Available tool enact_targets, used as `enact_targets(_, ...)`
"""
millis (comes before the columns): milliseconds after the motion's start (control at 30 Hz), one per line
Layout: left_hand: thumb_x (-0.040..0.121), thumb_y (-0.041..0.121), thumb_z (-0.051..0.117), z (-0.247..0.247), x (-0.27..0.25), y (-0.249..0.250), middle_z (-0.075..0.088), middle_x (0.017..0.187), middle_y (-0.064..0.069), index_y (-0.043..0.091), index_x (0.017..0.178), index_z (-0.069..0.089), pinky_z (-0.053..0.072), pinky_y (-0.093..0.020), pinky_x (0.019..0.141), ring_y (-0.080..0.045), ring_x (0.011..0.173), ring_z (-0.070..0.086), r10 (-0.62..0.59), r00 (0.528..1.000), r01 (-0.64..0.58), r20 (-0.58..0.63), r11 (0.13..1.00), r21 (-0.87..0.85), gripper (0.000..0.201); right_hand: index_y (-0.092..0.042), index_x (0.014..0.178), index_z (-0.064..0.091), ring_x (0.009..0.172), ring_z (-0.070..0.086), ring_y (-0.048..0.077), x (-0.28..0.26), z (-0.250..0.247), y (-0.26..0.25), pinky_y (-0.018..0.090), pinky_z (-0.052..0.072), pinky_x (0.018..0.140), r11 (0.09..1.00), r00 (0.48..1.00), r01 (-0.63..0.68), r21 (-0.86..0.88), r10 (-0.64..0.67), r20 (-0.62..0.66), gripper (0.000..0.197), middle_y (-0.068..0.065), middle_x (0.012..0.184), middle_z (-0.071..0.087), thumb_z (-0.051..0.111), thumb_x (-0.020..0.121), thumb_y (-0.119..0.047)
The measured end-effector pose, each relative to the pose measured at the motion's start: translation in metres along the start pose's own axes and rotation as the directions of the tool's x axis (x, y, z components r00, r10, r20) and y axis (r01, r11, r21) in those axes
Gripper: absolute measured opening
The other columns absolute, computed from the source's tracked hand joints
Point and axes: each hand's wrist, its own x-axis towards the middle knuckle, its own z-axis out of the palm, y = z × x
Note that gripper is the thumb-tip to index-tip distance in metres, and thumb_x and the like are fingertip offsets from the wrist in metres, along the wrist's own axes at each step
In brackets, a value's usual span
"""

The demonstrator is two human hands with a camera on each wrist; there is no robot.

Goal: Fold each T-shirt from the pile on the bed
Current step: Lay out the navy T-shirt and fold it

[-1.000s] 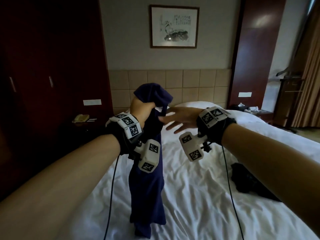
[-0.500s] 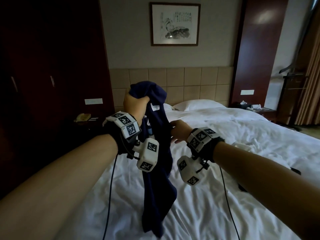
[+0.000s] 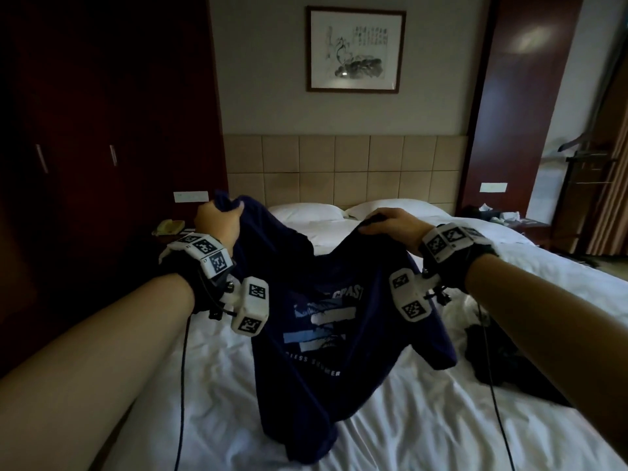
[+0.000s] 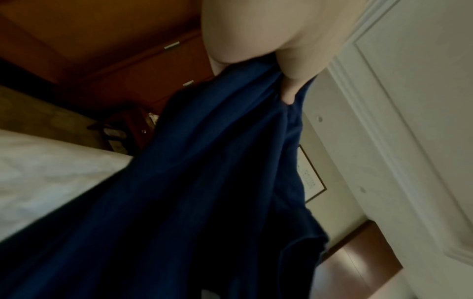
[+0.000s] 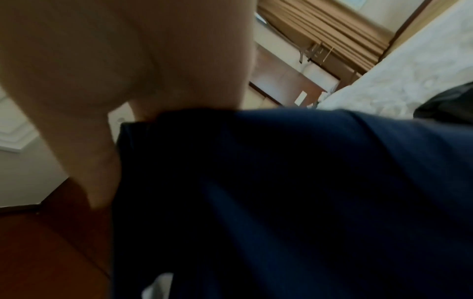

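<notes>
navy t-shirt (image 3: 316,351) with white and light-blue striped print; white bed (image 3: 424,430); dark pile (image 3: 503,362).

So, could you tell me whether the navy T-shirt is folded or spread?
Spread, not folded: left hand and right hand hold the navy T-shirt open, its print showing.

White-sheeted bed (image 3: 424,436), rumpled. Two pillows (image 3: 353,210) at head edge. Dark clothes pile (image 3: 503,365) near right edge.

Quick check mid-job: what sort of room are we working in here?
Most likely a hotel bedroom: a white-sheeted bed with two pillows against a padded headboard, a framed ink painting above, and a telephone on the nightstand.
</notes>
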Motion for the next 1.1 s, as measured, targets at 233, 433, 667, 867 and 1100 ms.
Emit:
enact_targets(233, 0.081, 0.010, 0.073, -0.005, -0.008, -0.018, 0.056, 0.112, -0.006, 0.006, 0.110, 0.059, 0.043, -0.030, 0.082, -0.019, 0.096, 0.052, -0.135, 0.965, 0.086, 0.223, 0.972, 0.216, 0.032, -0.001, 0.100, 0.065, 0.094, 0.062, 0.031, -0.006, -0.006, -0.020, 0.045, 0.050, 0.094, 0.950, 0.985, 0.134, -0.282, -0.097, 0.140, 0.018, 0.015, 0.096, 0.065, 0.063, 0.083, 0.002)
enact_targets(433, 0.068, 0.017, 0.084, 0.026, -0.058, -0.011, 0.058, 0.117, -0.009, 0.013, 0.134, 0.045, 0.044, -0.031, 0.098, -0.021, 0.110, 0.057, -0.058, 0.622, 0.120, 0.781, 0.992, -0.023, 0.077, 0.004, 0.103, 0.064, 0.087, 0.058, 0.021, -0.006, 0.018, -0.048, 0.036, 0.049, 0.083, 0.870, 0.940, 0.338, -0.359, -0.296, 0.169, 0.018, 0.011, 0.092, 0.061, 0.061, 0.088, -0.006)
enact_targets(667, 0.082, 0.002, 0.069, 0.059, -0.080, 0.000, 0.064, 0.088, -0.006, 0.006, 0.096, 0.062, 0.051, -0.023, 0.077, -0.017, 0.083, 0.061, 0.102, 0.562, -0.198, 0.821, 0.980, 0.014, 0.016, -0.004, 0.102, 0.066, 0.088, 0.059, 0.018, -0.002, 0.012, -0.049, 0.034, 0.050, 0.084, 0.878, 0.919, 0.337, -0.339, -0.385, -0.084, 0.016, 0.005, 0.092, 0.062, 0.061, 0.089, -0.013)
enact_targets(867, 0.082, -0.001, 0.063, 0.051, -0.064, -0.007, 0.065, 0.084, -0.010, 0.011, 0.082, 0.063, 0.050, -0.034, 0.080, -0.023, 0.082, 0.061, 0.051, 0.603, -0.206, 0.796, 0.974, 0.093, 0.012, -0.014, 0.080, 0.059, 0.078, 0.057, 0.017, 0.000, -0.007, -0.040, 0.025, 0.042, 0.069, 0.894, 0.899, 0.311, -0.322, -0.386, -0.206, 0.015, 0.004, 0.080, 0.060, 0.058, 0.092, -0.022)
enact_targets(1100, 0.078, 0.005, 0.065, 0.037, -0.050, -0.021, 0.068, 0.089, -0.010, 0.003, 0.093, 0.067, 0.052, -0.040, 0.085, -0.028, 0.086, 0.063, 0.156, 0.775, -0.307, 0.613, 0.940, 0.149, 0.015, -0.005, 0.096, 0.066, 0.091, 0.064, 0.029, 0.009, -0.020, -0.025, 0.038, 0.052, 0.086, 0.967, 0.932, 0.186, -0.177, -0.230, -0.281, 0.030, 0.015, 0.095, 0.068, 0.054, 0.094, -0.032)
